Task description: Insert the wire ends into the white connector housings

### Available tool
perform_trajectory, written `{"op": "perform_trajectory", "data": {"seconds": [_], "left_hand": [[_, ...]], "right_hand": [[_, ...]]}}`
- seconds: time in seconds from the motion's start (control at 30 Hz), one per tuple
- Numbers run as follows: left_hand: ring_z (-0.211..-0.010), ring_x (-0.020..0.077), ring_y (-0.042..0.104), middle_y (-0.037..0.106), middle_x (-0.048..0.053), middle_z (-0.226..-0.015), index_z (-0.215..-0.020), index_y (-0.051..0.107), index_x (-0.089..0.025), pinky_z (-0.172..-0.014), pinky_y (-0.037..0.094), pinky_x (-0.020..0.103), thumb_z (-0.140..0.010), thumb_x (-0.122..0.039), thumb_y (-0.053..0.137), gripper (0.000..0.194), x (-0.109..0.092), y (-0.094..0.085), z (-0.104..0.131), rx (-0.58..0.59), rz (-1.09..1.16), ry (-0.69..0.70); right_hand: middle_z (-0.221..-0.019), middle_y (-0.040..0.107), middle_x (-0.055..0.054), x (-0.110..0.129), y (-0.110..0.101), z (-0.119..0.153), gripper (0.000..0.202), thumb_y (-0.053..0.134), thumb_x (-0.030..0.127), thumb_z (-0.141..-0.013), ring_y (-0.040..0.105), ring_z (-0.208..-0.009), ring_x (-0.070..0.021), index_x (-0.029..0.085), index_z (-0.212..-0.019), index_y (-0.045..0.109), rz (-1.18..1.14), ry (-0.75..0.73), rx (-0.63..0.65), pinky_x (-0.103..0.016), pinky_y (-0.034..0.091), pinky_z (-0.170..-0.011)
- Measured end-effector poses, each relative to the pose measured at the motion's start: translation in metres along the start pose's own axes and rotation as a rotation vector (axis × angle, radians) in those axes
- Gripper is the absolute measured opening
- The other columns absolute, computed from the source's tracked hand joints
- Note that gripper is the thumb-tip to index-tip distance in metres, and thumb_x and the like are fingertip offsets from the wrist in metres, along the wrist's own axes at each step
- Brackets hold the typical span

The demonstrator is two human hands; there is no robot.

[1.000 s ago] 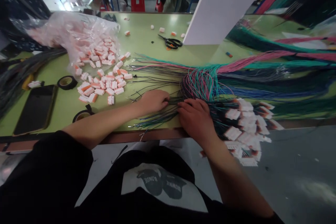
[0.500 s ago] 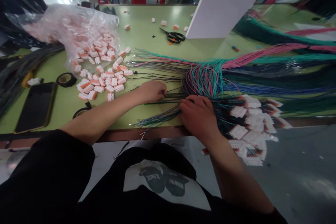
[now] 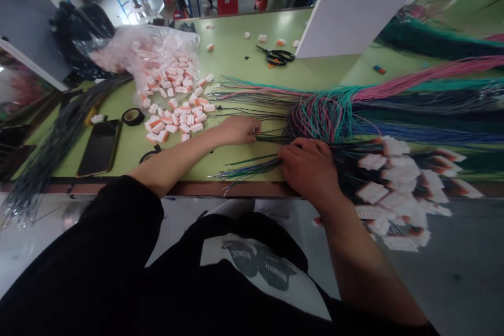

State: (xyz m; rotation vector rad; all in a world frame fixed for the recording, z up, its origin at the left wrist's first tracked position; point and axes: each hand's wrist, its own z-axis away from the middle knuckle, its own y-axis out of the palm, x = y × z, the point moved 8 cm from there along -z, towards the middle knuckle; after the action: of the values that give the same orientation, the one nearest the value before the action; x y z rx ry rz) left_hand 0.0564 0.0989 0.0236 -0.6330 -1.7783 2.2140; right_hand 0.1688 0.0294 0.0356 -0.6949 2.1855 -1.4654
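Observation:
My left hand (image 3: 241,130) is closed over the middle of the table, its fingertips pinched on thin black wires (image 3: 270,138) that run right to a tangled coil. My right hand (image 3: 309,168) is curled over the wire bundle near the front edge; its fingertips are partly hidden. Loose green and blue wire ends (image 3: 246,170) stick out to the left of it. Beyond both hands lies the coil of pink, teal and dark wires (image 3: 323,115). White-and-orange connectors (image 3: 401,178) on wires hang over the table edge beside my right forearm.
Loose connectors (image 3: 177,115) spill from a clear plastic bag (image 3: 153,44) at the left. A phone (image 3: 100,148), black tape (image 3: 133,116) and grey wires (image 3: 74,126) lie nearby. Black-handled scissors (image 3: 277,56) rest by a white upright panel (image 3: 354,5). Long wire bundles (image 3: 441,76) stretch right.
The camera has turned left, so the scene sits further right in view. My left hand stays by the black wires with little movement; my right hand keeps its place on the bundle.

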Motion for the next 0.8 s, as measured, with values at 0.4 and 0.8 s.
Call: {"op": "perform_trajectory", "data": {"seconds": [0.4, 0.8], "left_hand": [[-0.065, 0.0111, 0.053, 0.064, 0.001, -0.074, -0.080, 0.066, -0.016, -0.055, 0.032, 0.021, -0.075, -0.025, 0.050, 0.019, -0.019, 0.002, 0.053, 0.114, 0.003, 0.041], [-0.066, 0.0147, 0.055, 0.065, 0.005, -0.076, -0.079, 0.065, -0.016, -0.054, 0.029, 0.025, -0.075, -0.020, 0.043, 0.022, -0.041, -0.003, 0.074, -0.023, -0.186, -0.031]], "right_hand": [[-0.079, 0.068, -0.006, 0.000, 0.000, -0.002, 0.022, 0.048, 0.011, -0.071, 0.048, -0.092, -0.0225, 0.021, -0.075, 0.067, -0.056, 0.025, -0.006, -0.039, 0.028, -0.082], [-0.086, 0.067, -0.009, -0.002, 0.001, 0.000, 0.024, 0.044, 0.012, -0.075, 0.050, -0.093, -0.0225, 0.016, -0.085, 0.066, -0.049, 0.065, -0.054, -0.036, 0.029, -0.086]]}}
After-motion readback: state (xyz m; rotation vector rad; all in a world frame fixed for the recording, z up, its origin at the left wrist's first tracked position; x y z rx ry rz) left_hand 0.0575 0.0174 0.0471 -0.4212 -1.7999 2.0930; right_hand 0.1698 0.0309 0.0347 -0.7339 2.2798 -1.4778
